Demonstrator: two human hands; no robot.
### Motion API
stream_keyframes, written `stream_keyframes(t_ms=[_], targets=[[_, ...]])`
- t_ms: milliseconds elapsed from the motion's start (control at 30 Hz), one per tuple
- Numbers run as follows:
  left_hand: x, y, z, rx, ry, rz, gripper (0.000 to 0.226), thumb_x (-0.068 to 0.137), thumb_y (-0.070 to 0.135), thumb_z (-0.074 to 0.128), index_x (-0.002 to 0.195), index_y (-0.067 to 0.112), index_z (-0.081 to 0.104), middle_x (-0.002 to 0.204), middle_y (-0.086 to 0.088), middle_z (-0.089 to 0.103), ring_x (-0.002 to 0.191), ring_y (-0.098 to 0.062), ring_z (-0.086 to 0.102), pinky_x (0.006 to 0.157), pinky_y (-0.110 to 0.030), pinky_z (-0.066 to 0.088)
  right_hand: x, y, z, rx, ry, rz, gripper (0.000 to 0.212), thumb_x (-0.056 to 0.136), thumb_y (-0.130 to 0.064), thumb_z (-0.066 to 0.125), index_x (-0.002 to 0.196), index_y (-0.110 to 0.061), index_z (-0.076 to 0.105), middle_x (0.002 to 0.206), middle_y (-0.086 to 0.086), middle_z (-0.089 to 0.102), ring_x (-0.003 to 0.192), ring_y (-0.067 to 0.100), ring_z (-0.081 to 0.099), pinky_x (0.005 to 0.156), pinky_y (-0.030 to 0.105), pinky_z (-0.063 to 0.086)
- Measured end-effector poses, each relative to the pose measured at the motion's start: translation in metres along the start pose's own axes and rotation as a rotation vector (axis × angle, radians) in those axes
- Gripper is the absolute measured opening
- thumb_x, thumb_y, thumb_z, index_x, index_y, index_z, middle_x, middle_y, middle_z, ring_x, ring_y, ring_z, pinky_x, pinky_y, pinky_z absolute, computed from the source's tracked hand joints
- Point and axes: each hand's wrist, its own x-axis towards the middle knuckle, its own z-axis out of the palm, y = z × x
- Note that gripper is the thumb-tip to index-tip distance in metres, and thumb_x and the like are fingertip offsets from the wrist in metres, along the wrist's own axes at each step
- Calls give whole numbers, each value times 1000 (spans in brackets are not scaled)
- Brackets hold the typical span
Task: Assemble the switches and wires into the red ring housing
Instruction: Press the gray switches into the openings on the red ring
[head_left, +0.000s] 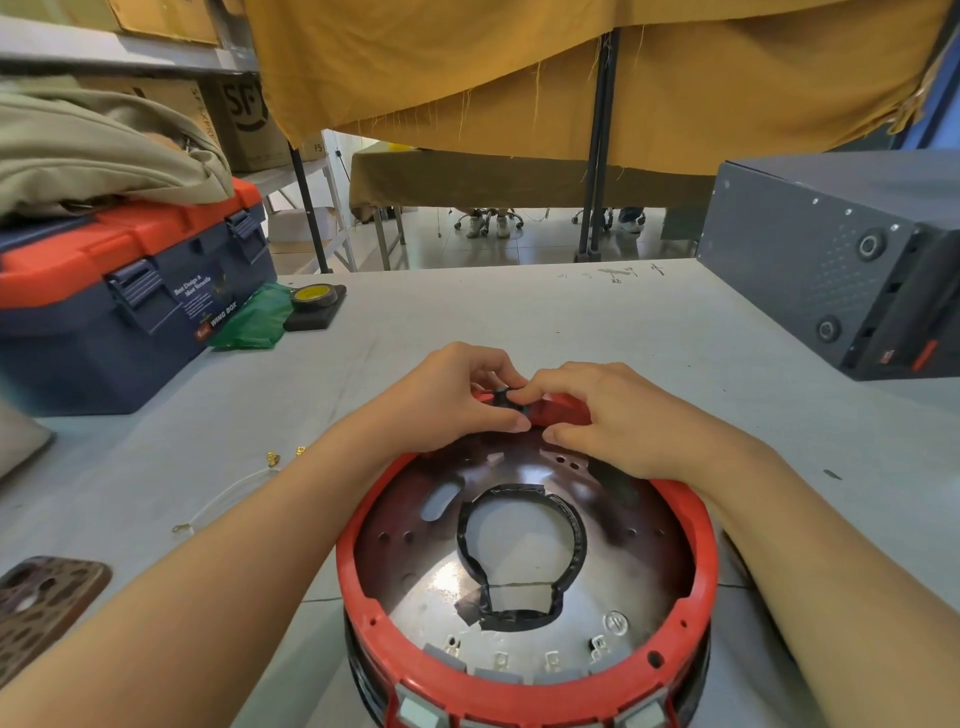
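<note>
Grey table (519, 322) carries a blue and orange toolbox (130, 291) at far left and a red ring housing (696, 525) close to the viewer. At the ring's far rim, left hand (457, 400) and right hand (618, 415) meet, fingers curled, pinching a small black switch (503, 397).
</note>
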Motion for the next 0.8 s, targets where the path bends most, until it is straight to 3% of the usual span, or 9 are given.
stream_keyframes(t_ms=[500,667,800], targets=[[2,0,0,40,-23,-22,19,72,23,79,87,21,69,94,-3,70,91,-18,63,91,-41,47,4,-1,-3,58,4,4,37,87,-17,65,120,-34,63,115,-10,60,98,5,50,79,12,37],[1,1,0,29,-28,-10,19,72,21,79,89,18,69,93,0,71,92,-16,64,92,-42,47,2,-1,1,39,19,11,37,87,-20,64,120,-36,62,114,-4,60,105,15,52,94,33,43],[-3,-1,-1,41,-35,-12,26,71,27,79,94,26,67,99,2,70,97,-13,63,94,-40,47,-1,1,5,21,57,3,39,87,-23,63,123,-39,58,113,-6,59,107,14,50,94,35,42]])
